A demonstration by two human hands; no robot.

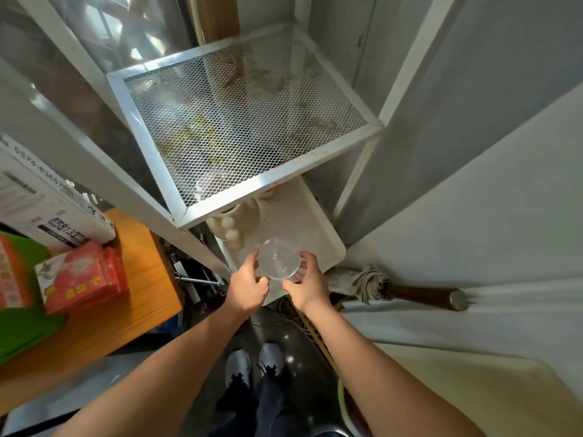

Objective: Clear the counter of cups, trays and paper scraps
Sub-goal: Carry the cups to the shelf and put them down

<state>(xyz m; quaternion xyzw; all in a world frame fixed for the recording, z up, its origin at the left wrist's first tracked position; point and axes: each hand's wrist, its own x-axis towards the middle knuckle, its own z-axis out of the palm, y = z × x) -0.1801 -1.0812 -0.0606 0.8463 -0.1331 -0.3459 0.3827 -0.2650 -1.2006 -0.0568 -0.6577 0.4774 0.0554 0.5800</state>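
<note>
Here both hands close on one clear plastic cup (279,259), seen mouth-up from above. The left hand (247,287) pinches its left side with curled fingers; the right hand (305,283) grips the right side, thumb near the rim. The cup is held just over the near end of a white tray (303,222) on a lower shelf. Above the tray sits a white mesh shelf (239,127). A cream jug (235,220) stands on the tray behind the cup. Left of the tray lies a wooden counter (135,298) carrying a red box (85,277).
</note>
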